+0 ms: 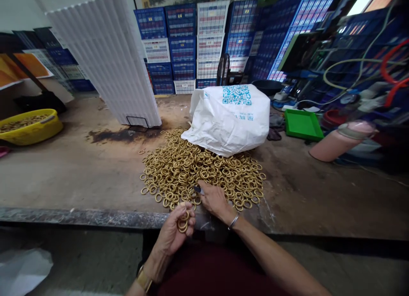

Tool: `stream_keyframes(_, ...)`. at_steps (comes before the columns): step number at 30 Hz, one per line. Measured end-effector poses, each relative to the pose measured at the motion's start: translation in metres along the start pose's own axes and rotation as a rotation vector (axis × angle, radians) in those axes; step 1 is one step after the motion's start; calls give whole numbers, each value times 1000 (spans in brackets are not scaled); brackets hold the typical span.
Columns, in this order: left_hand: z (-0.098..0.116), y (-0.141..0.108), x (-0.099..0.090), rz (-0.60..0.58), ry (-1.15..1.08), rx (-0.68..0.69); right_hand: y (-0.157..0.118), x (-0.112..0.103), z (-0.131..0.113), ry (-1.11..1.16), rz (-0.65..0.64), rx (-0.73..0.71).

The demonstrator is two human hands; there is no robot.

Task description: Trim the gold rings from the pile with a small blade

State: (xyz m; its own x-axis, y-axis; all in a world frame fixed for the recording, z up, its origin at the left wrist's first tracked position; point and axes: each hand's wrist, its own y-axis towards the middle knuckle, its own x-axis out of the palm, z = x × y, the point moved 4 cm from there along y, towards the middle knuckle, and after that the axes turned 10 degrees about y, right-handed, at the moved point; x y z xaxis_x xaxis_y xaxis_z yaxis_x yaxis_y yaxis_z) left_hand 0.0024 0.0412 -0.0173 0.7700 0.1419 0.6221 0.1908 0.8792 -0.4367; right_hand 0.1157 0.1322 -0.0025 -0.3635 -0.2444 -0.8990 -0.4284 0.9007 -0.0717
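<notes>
A wide pile of gold-coloured rings (pixel 179 168) lies on the brown table (pixel 96 176), spilling from under a white sack (pixel 236 121) with blue print. At the table's front edge, my left hand (pixel 177 228) has its fingers curled round a few rings (pixel 183 223). My right hand (pixel 215 199) rests at the front of the pile, its thumb and fingers closed on a small dark tool (pixel 198 190), perhaps a blade. The tool's tip points left over the rings.
A ribbed white panel (pixel 111 53) leans in a wire stand at the back left. Far left stands a yellow basin (pixel 35 132). A green tray (pixel 303 125) and pink bottle (pixel 340 142) are on the right. Stacked crates (pixel 182 44) line the back.
</notes>
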Motion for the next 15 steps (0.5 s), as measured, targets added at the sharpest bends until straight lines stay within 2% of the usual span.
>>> stream_keyframes(4, -2, 4, -3, -2, -51, -15, 2, 3, 3, -23, 11, 6)
stream_keyframes(7, -4, 7, -2, 45, 0, 4, 3, 3, 6, -10, 54, 0)
stream_keyframes(15, 6, 17, 5, 219, 358, 196, 1, 6, 15, 134, 161, -78)
